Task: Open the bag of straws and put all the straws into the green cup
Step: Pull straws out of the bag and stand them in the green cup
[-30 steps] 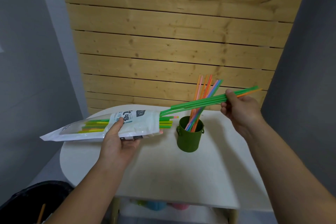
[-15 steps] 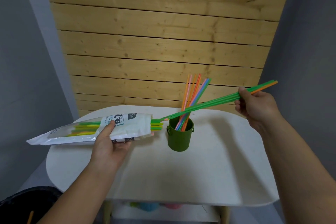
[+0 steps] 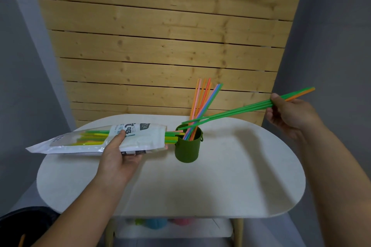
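Observation:
My left hand (image 3: 118, 156) holds the white straw bag (image 3: 96, 139) flat above the table, its open mouth facing right with green and yellow straw ends (image 3: 172, 136) sticking out beside the green cup (image 3: 187, 149). The cup stands near the table's middle and holds several orange, pink and blue straws (image 3: 201, 106) leaning upright. My right hand (image 3: 289, 115), raised to the right of the cup, grips a small bunch of green straws and an orange one (image 3: 236, 110). Their free tips hang just over the cup's rim, clear of the bag.
The white oval table (image 3: 230, 182) stands against a wooden slat wall (image 3: 160, 46). A black bin (image 3: 22, 226) sits at the lower left. Under the table a shelf carries blurred coloured items (image 3: 160, 222).
My right hand has pulled the bunch of green straws rightward, fully out of the bag. The bag in my left hand has edged closer to the cup.

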The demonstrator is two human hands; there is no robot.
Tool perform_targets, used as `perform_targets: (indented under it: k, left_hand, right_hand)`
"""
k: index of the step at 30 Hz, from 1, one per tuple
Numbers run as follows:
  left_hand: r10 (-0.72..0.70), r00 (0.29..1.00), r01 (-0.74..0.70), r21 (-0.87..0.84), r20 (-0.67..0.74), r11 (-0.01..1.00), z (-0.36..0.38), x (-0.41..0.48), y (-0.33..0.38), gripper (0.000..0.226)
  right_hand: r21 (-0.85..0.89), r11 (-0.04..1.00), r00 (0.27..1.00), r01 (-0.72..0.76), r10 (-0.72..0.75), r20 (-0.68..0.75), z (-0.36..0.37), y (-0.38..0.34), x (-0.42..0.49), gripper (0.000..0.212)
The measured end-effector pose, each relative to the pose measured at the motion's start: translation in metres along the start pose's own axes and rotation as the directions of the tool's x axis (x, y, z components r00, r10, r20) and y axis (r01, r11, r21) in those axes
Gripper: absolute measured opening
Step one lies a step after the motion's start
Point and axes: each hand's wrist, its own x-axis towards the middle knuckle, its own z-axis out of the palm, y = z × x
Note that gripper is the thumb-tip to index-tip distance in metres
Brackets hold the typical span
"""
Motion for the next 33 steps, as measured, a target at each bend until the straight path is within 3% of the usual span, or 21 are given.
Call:
perform_targets:
  k: [14, 18, 24, 33]
  left_hand:
    - [-0.013, 1.000, 0.013, 0.036, 0.005, 0.999, 0.001, -0.007, 0.001, 0.022]
    - [-0.029, 1.000, 0.028, 0.047, 0.010, 0.998, -0.002, -0.010, -0.006, 0.032]
    - [-0.055, 0.998, 0.054, 0.090, 0.017, 0.995, 0.000, -0.016, -0.018, 0.019]
    - [-0.046, 0.999, 0.045, 0.104, 0.007, 0.994, 0.000, -0.017, -0.018, 0.025]
  right_hand:
    - [0.088, 0.995, 0.999, -0.040, 0.040, -0.006, -0.013, -0.014, -0.021, 0.018]
    - [0.096, 0.993, 0.997, -0.072, 0.072, 0.003, -0.012, -0.009, -0.023, 0.019]
    - [0.086, 0.993, 0.995, -0.083, 0.088, -0.055, -0.015, 0.002, -0.018, 0.019]
    - [0.044, 0.998, 0.992, -0.043, 0.048, -0.114, -0.023, 0.005, -0.013, 0.021]
